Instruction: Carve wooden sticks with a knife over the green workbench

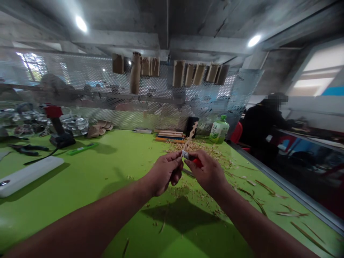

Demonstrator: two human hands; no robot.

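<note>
Item 1: carved wooden piece, slim, pale, with notched or wavy edges. Place: raised over the green table, nearer the wearer than the bottle and left of it, tilted with its tip up and to the right. Lower end bears a white wrap. Handling, as judged: light, stiff, dry rather than slippery; likely to snap at the narrow necks between notches. Best hold: the wrapped end, clear of the carving.

Item 2: left hand. Thumb and forefinger pinched on the wrapped end; other fingers curled under; forearm rising from the lower left.

Item 3: right hand. Fingers bent round a red object, mostly hidden; fingertips beside the wrap, though whether they press it cannot be told. Forearm rising from the lower right, so that the hands meet in front of the bottle, to its left.

Item 4: wood shavings, loose, left of the bottle and in front of it; longer strips to its front right.

Item 5: dark upright slab, just left of the bottle; a stack of thin sticks further left.

Item 6: power drill and pliers, well left of the bottle; white bar, left and nearer the wearer.

Item 7: perforated screen, behind the bottle; seated person in dark clothing, to its right.
</note>
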